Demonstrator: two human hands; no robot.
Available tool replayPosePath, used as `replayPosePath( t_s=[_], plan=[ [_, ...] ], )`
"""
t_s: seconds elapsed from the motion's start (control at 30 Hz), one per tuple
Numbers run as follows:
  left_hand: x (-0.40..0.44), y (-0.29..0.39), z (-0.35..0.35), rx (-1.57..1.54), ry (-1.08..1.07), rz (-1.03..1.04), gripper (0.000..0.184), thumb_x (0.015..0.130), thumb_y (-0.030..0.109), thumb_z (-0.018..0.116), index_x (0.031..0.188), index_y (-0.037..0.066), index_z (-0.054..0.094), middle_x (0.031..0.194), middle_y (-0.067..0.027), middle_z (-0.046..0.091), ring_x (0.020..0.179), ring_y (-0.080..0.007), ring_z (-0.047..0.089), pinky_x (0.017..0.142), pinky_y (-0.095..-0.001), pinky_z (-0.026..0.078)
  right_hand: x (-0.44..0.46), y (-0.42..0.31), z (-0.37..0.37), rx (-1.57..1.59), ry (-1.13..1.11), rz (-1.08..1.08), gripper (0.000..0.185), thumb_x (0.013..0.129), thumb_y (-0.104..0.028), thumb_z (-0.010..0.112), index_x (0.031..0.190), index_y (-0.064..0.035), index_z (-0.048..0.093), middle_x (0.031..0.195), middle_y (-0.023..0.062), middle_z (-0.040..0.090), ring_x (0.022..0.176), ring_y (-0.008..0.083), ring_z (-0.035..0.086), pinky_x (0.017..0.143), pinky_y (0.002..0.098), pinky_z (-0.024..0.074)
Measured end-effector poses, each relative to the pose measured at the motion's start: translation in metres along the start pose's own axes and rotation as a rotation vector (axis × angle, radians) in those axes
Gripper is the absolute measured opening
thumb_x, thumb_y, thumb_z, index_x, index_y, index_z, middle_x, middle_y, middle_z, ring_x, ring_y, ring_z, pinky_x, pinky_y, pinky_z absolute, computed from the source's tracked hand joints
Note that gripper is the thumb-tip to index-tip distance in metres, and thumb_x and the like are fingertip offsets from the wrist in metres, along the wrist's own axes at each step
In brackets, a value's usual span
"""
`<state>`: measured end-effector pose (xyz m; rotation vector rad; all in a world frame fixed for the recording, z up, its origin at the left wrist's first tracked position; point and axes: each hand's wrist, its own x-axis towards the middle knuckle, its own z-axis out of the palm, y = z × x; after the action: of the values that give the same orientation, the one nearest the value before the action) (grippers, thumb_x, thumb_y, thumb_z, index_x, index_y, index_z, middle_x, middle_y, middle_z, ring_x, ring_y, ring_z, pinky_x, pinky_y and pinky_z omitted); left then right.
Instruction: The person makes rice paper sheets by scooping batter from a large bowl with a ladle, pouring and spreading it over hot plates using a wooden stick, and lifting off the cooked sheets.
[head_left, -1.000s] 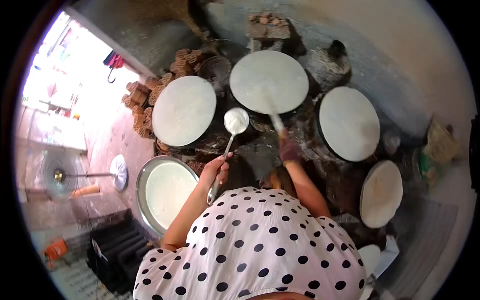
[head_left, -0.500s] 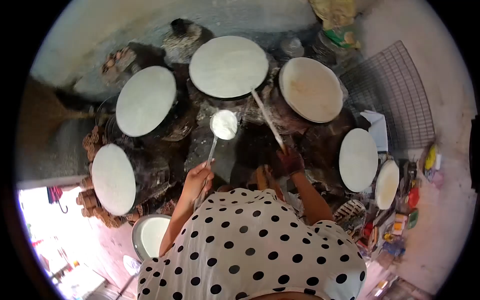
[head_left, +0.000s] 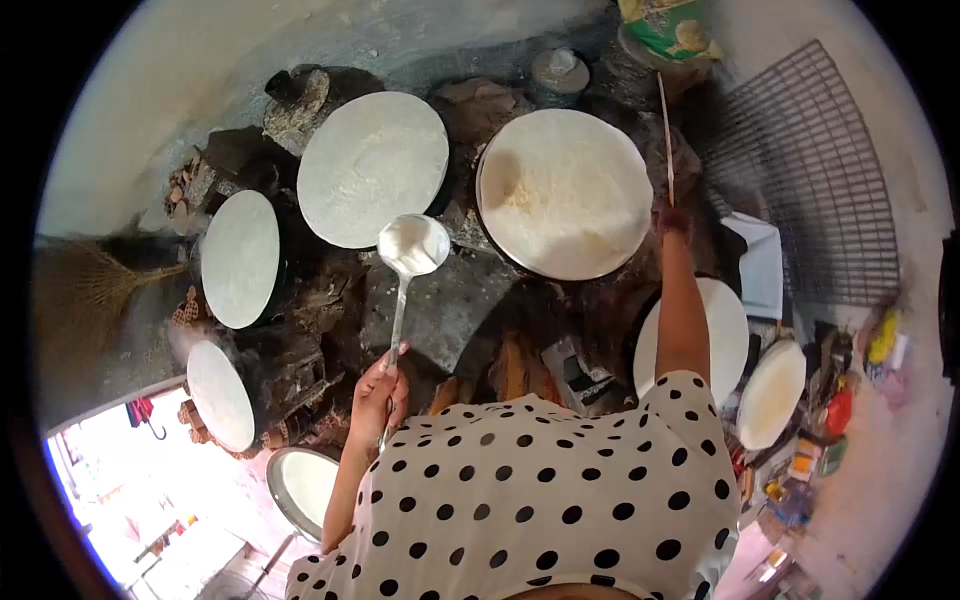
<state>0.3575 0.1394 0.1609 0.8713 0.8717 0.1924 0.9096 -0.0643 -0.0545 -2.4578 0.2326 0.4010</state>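
My left hand (head_left: 380,396) is wrapped around the handle of a metal ladle (head_left: 412,246), whose bowl carries a white coating. The ladle bowl is near the lower right edge of a round griddle covered with a thin white batter layer (head_left: 373,170). My right hand (head_left: 673,222), in a dark reddish glove, grips a long thin flat stick (head_left: 667,140) pointing away from me. Left of that hand is another round griddle with a pale sheet (head_left: 565,195), browned in patches. My right forearm passes over a white disc (head_left: 712,345).
More white-covered round griddles (head_left: 240,259) (head_left: 220,396) stand at the left. A basin of white liquid (head_left: 305,487) is low on the left. At the right are a pale disc (head_left: 772,396), a wire grid (head_left: 810,180) against the wall and assorted packets. A broom (head_left: 100,280) is at far left.
My view has turned to the right. My right hand has swung outward and forward with the stick, away from the middle griddle's edge. The ladle has moved slightly and now shows less white batter.
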Motion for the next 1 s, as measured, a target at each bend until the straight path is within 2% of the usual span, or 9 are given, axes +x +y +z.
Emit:
replayPosePath(
  t_s=[0.13,0.43,0.53,0.63,0.77,0.87,0.9,0.97,1.0],
  plan=[
    [0.029,-0.016,0.007,-0.156,0.074,-0.096,0.038,0.1,0.019,0.04,0.134,0.002,0.042,0.065,0.0031,0.044,0.042,-0.0035,0.036,0.038,-0.0182,0.03,0.027,-0.028,0.017,0.037,0.003,0.044,0.028,0.075,-0.027,0.074,0.077,-0.0012,0.064,0.062,0.0078,0.058,0.047,0.0169,0.052,0.043,0.0351,0.04],
    [0.041,-0.007,-0.005,-0.385,0.199,-0.196,0.036,0.1,0.017,0.037,0.133,0.004,0.04,0.065,0.0036,0.041,0.04,-0.0042,0.035,0.035,-0.0186,0.033,0.007,-0.062,-0.037,0.294,-0.252,-0.183,0.029,0.076,-0.03,0.074,0.077,-0.0029,0.064,0.062,0.0081,0.058,0.049,0.016,0.053,0.045,0.0349,0.0409],
    [0.03,0.011,-0.011,-0.607,-0.06,0.062,0.038,0.1,0.019,0.037,0.134,0.002,0.038,0.063,0.0024,0.043,0.039,-0.0042,0.039,0.032,-0.0183,0.036,-0.038,-0.1,-0.105,0.263,-0.29,0.112,0.027,0.076,-0.029,0.074,0.077,-0.0046,0.063,0.064,0.0071,0.058,0.052,0.0152,0.053,0.045,0.0354,0.041],
    [0.024,0.038,0.0,0.035,0.003,0.222,0.041,0.1,0.022,0.039,0.135,0.003,0.038,0.063,0.0031,0.042,0.038,-0.0051,0.034,0.033,-0.0207,0.03,0.049,0.032,-0.02,0.335,-0.426,0.043,0.028,0.076,-0.029,0.075,0.075,-0.0071,0.057,0.058,0.0042,0.053,0.044,0.0165,0.046,0.04,0.0345,0.0354],
    [0.075,0.044,-0.002,0.149,-0.086,0.094,0.041,0.1,0.02,0.04,0.136,0.001,0.039,0.06,0.0038,0.041,0.039,-0.0044,0.035,0.037,-0.0202,0.03,-0.143,0.02,-0.047,0.616,-0.179,0.233,0.025,0.075,-0.027,0.076,0.068,-0.0096,0.059,0.052,0.0012,0.048,0.042,0.0152,0.042,0.04,0.0307,0.0313],
    [0.118,0.028,-0.011,0.065,-0.192,-0.095,0.04,0.1,0.021,0.039,0.136,0.002,0.039,0.064,0.0029,0.043,0.04,-0.0051,0.036,0.038,-0.0225,0.03,-0.098,0.161,-0.074,0.792,-0.104,0.104,0.04,0.079,-0.04,0.068,0.101,-0.0072,0.063,0.065,0.002,0.058,0.051,0.0162,0.05,0.051,0.0329,0.0419],
    [0.127,0.018,-0.012,0.047,-0.237,-0.113,0.04,0.099,0.021,0.039,0.136,0.003,0.04,0.064,0.0033,0.044,0.039,-0.0057,0.036,0.038,-0.0236,0.031,-0.071,0.235,-0.099,0.925,-0.056,-0.091,0.038,0.082,-0.041,0.064,0.099,-0.0076,0.065,0.065,0.0019,0.058,0.053,0.016,0.051,0.051,0.0328,0.0427],
    [0.134,0.013,0.001,0.08,-0.257,-0.182,0.038,0.099,0.021,0.039,0.134,0.003,0.042,0.065,0.0036,0.045,0.039,-0.0059,0.036,0.036,-0.0242,0.031,-0.127,0.196,-0.249,0.148,0.183,0.174,0.034,0.085,-0.037,0.061,0.101,-0.0075,0.065,0.073,0.0048,0.063,0.061,0.0165,0.058,0.055,0.0322,0.0461],
    [0.135,0.006,0.011,0.08,-0.294,-0.198,0.038,0.099,0.021,0.039,0.134,0.003,0.042,0.065,0.0036,0.045,0.039,-0.0059,0.036,0.036,-0.0242,0.031,-0.116,0.251,-0.298,0.434,0.382,-0.084,0.04,0.081,-0.037,0.063,0.105,-0.0045,0.062,0.085,0.0088,0.065,0.067,0.0232,0.06,0.06,0.0419,0.0473]
  ],
)
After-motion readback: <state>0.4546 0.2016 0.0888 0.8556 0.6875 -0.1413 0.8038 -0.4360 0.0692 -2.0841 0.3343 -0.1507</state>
